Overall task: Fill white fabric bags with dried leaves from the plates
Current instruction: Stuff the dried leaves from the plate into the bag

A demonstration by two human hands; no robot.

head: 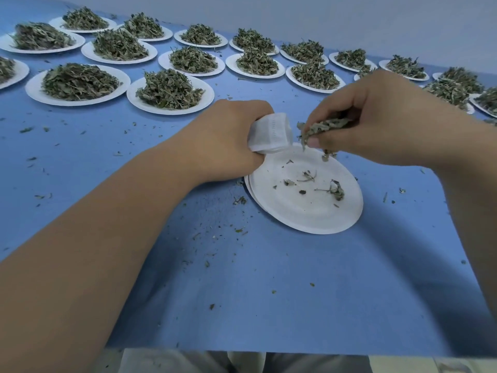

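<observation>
Hands meet over a white paper plate [306, 214] near the middle of the blue counter [269, 292]. The left hand [231, 141] has its grip curled round a white fabric bag [270, 133] and holds it just above the plate's far left rim. The end of the bag that sticks out of the fist points toward the other hand. The right hand [376, 122] hangs just beside that end, its grip pinched on a bunch of dried leaves [322, 127] between thumb and fingertips. A few leaf ends dangle below the thumb, over the plate. Bunch and bag are close but apart, with a narrow gap between them. How full the bag is cannot be told, since the fist hides most of it.

The plate carries only a few scraps [336, 189] of leaf and stem. A second rim shows under its left edge, so it seems to lie on another plate. Along the far side of the counter stand rows of heaped plates [134, 99], each bearing a mound of leaves [169, 88], set close together and well apart from the hands. Crumbs [239, 200] of leaf are scattered over the blue surface, thickest around the near plate.
</observation>
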